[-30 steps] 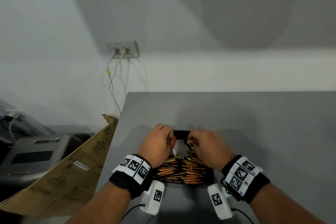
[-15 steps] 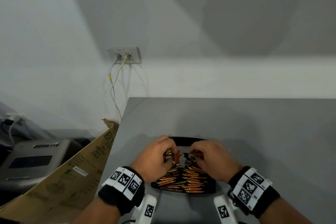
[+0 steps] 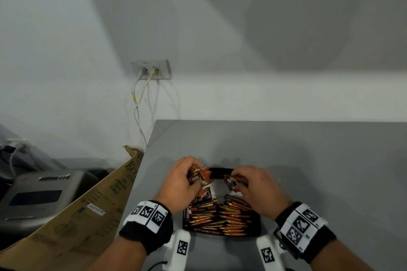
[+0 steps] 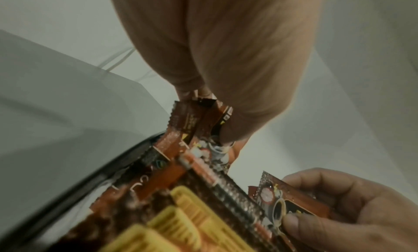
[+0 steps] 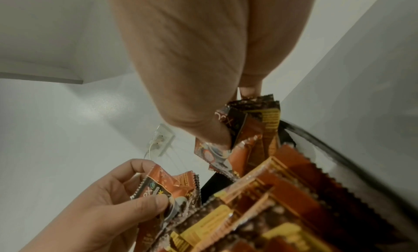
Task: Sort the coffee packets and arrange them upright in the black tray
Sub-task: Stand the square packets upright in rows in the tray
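A black tray (image 3: 221, 172) sits on the grey table near its front edge, its near part filled with several orange-and-brown coffee packets (image 3: 220, 218) standing in two rows. My left hand (image 3: 182, 182) grips a small bunch of packets (image 3: 199, 177) over the tray's far left; the same bunch of packets (image 4: 194, 123) shows in the left wrist view. My right hand (image 3: 253, 185) grips another bunch of packets (image 3: 231, 181) over the far right, and these packets (image 5: 251, 130) are fanned between thumb and fingers. The tray's far part is partly hidden by both hands.
The grey table (image 3: 308, 160) stretches back to a white wall. A wall socket (image 3: 152, 69) with cables hangs left of the table. A cardboard box (image 3: 77, 215) and a grey machine (image 3: 37, 196) stand off the table's left edge.
Both hands have lifted a little and drawn slightly apart over the tray's far end, each still holding its packets. The head view has tilted up.
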Demonstrator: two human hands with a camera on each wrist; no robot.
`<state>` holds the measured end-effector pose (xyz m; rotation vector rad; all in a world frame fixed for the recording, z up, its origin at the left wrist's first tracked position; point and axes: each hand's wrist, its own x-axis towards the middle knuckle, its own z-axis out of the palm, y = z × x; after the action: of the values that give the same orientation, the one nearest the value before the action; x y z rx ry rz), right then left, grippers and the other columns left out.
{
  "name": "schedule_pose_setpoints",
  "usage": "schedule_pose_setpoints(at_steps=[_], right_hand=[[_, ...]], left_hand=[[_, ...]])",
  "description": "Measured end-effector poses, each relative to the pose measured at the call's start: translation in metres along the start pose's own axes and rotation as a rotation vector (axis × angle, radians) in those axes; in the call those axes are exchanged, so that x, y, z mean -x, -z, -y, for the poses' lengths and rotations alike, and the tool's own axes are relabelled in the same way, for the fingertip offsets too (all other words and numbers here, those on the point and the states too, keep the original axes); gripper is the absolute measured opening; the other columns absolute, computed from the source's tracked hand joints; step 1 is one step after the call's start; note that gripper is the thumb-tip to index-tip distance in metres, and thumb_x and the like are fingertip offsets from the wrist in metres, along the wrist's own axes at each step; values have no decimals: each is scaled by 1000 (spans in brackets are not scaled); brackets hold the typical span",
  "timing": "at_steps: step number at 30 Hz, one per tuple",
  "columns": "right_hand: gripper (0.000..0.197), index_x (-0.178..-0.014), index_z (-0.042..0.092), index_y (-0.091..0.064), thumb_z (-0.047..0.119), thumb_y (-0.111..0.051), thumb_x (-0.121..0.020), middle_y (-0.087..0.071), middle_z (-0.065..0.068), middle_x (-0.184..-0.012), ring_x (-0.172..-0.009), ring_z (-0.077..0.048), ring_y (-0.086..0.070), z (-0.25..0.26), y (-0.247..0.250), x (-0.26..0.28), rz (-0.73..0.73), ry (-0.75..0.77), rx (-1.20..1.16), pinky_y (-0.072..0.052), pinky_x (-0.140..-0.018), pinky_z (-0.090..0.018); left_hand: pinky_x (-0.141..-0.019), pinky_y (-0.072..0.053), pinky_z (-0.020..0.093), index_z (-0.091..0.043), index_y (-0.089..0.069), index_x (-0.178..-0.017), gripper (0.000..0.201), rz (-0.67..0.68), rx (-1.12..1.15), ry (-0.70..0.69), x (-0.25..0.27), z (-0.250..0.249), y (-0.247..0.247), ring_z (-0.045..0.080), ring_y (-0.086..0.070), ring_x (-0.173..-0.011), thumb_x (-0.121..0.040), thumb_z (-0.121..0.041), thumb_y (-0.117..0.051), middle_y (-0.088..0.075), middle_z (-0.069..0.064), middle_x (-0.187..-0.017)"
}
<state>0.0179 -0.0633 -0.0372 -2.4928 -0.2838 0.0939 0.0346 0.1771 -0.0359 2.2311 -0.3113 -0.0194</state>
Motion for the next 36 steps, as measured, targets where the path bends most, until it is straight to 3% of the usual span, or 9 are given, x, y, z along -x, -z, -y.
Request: schedule_pose_setpoints(at_steps=[6,10,14,18,21,23,30,33,36], right_hand=[[26,-111,32,-67,16,-69,-91,-66,12,-106,-94,-6,-63,1,4,0,-10,-75,-94,-53,-87,-25],[25,-106,31,-69,12,-71,-91,-70,11,-103,-88,-3,-70,6,9,1,-4,-120,-217,-60,-83,-29],[27,-95,24,-69,-2,-71,-88,-71,13,-94,-79,11,-67,23,28,-1,-109,-120,-441,-52,-69,-7],[35,-109,20,-70,-5,-74,-85,-76,2,-104,-93,-15,-73,36,41,-9,-204,-116,-746,-61,-79,-30],[41,-113,19,-68,-10,-72,-84,-76,-6,-102,-95,-22,-74,46,44,-14,-202,-126,-920,-61,-78,-34],[39,-113,20,-67,-9,-69,-86,-76,-5,-102,-95,-21,-74,52,44,-13,-183,-132,-970,-61,-78,-34],[35,-115,22,-63,-6,-61,-94,-72,-4,-108,-91,-16,-73,65,33,0,-233,-181,-1042,-59,-70,-27],[36,-113,26,-61,-5,-61,-93,-71,1,-108,-96,-16,-72,68,31,7,-269,-155,-968,-60,-74,-29],[31,-105,22,-62,-6,-59,-93,-73,2,-102,-97,-16,-71,74,30,12,-306,-115,-963,-59,-80,-31]], left_hand=[[-82,-58,41,-41,-57,-98,43,-82,94,112,-5,4,6,14,-67,-91,-80,-7,-77,-67,-6,-99],[-68,-62,35,-30,-59,-99,39,-136,266,191,-9,1,12,19,-73,-83,-84,3,-74,-73,2,-94],[-62,-59,29,-21,-60,-106,37,-170,460,247,-12,-8,15,15,-72,-82,-84,6,-74,-71,7,-99],[-83,-59,53,-26,-66,-107,40,-181,708,289,-16,-18,7,37,-67,-104,-78,0,-77,-69,9,-114],[-70,-61,46,-9,-58,-118,39,-121,988,306,-18,-37,3,38,-68,-91,-87,14,-63,-63,24,-120],[-63,-59,45,-12,-55,-123,42,-38,1157,311,-17,-50,2,37,-65,-80,-91,15,-53,-60,27,-111],[-77,-51,45,-9,-60,-106,33,-41,1576,520,-10,-85,-13,32,-60,-84,-77,0,-48,-56,21,-110],[-80,-51,45,-6,-72,-87,22,60,1631,511,-2,-100,-15,32,-65,-83,-84,-12,-51,-66,20,-96],[-85,-51,43,-3,-75,-91,29,112,1665,465,7,-114,-17,31,-69,-86,-92,-25,-57,-70,17,-94]])
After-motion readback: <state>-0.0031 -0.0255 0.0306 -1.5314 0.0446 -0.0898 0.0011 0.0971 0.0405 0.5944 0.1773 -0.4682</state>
